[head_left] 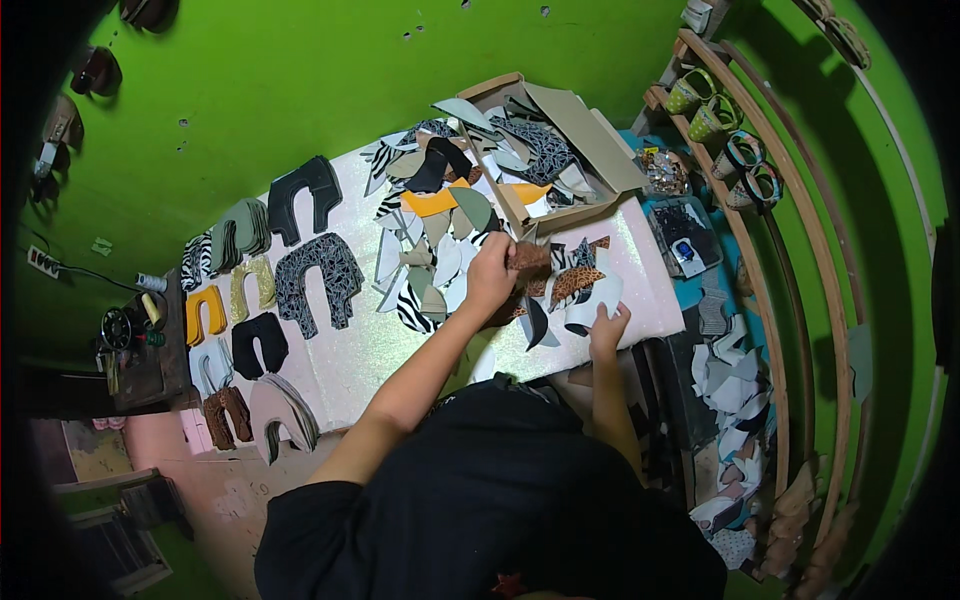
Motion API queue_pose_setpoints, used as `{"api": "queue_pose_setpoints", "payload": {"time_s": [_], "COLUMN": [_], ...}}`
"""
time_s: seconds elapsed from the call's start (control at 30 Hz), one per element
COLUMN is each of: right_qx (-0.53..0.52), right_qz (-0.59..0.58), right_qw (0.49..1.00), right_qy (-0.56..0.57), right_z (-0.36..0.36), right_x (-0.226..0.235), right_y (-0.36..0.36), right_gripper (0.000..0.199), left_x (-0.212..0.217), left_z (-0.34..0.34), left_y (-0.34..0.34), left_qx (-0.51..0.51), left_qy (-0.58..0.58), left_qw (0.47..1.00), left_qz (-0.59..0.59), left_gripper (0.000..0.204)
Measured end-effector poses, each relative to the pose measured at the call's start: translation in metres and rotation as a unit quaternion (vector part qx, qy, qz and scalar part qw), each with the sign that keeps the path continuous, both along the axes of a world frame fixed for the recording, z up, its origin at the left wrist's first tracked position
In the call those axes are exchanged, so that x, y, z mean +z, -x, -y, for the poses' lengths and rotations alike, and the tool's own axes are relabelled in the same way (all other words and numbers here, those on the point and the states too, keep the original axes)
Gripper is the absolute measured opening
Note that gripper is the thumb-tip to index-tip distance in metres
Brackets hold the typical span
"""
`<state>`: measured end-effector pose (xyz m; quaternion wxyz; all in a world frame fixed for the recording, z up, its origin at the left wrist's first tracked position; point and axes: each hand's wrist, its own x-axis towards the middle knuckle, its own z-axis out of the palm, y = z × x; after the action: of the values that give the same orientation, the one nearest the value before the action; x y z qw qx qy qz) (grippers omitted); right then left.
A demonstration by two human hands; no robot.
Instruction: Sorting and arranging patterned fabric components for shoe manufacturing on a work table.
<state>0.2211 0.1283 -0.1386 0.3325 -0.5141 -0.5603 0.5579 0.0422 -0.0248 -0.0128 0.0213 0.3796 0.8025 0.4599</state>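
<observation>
My left hand (490,278) is closed on a brown patterned cut piece (528,257) over the middle of the table. My right hand (608,327) grips a white cut piece (604,291) at its lower edge, with a curled end beside the fingers. Leopard-print pieces (575,281) lie between the two hands, with a black curved piece (536,322) just below them. To the left of my left hand spreads a loose heap of cut pieces in zebra print, green, white and beige, including an orange piece (427,203).
Behind the hands stands an open cardboard box (590,214) full of scraps. Stacks of U-shaped pieces, such as a dark patterned stack (335,270) and a green stack (240,230), line the table's left. Sandals (713,120) hang on a wooden rack at right, above scrap piles (730,372).
</observation>
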Motion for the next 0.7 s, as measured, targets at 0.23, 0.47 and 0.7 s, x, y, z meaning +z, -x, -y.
{"api": "queue_pose_setpoints", "payload": {"time_s": [0.23,0.47,0.7], "right_qx": [-0.109,0.057,0.039], "right_qz": [0.025,0.291,0.284], "right_qw": [0.993,0.945,0.956], "right_qy": [-0.043,-0.14,-0.066], "right_z": [0.002,0.029,0.036], "right_x": [0.024,0.071,0.064], "right_y": [-0.001,0.013,0.037], "right_gripper": [0.04,0.049,0.082], "left_x": [-0.008,-0.019,-0.056], "left_z": [0.001,0.013,0.0], "left_y": [-0.016,-0.024,0.011], "left_qx": [-0.167,0.062,-0.056], "left_qy": [-0.01,0.116,0.026], "left_qw": [0.984,0.991,0.972], "left_qz": [0.062,-0.039,0.225], "left_gripper": [0.063,0.062,0.051]}}
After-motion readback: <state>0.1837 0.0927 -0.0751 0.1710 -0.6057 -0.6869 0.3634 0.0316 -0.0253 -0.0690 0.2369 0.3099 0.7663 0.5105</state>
